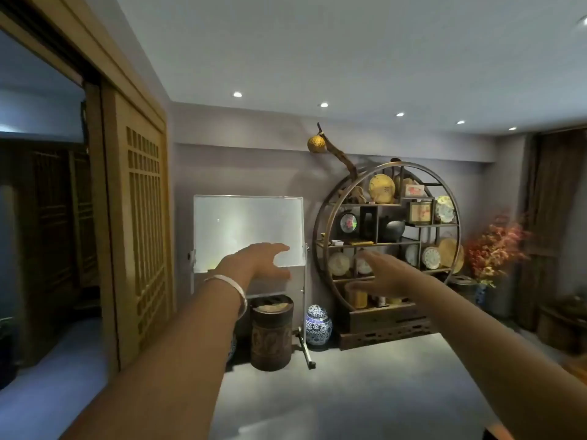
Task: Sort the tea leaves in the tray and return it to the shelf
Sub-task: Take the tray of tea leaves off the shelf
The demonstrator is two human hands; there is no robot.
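Reaching forward with both arms, the person faces the round shelf [387, 246] at the far right of the room. No tray of tea leaves can be identified in this view — neither hand carries one, and the shelf compartments hold plates, discs and small boxes too blurred to name as the tray. Judged from this, either the tray has not yet been collected or it already sits on the shelf; the view does not settle which, so progress cannot be fixed.

Left hand [257, 262]: raised in front of the whiteboard [247, 230], fingers [279, 249] spread and nearly straight, thumb apart below — holding nothing and touching nothing visible. A silver bangle [228, 290] sits on that wrist.

Right hand [387, 274]: extended toward the lower left part of the shelf, fingers loosely straight, motion-blurred, empty. Contact with the shelf cannot be confirmed.

Near the shelf base, to its left, stand a blue-and-white jar [318, 325] and a dark cylindrical container [271, 333] on the floor.
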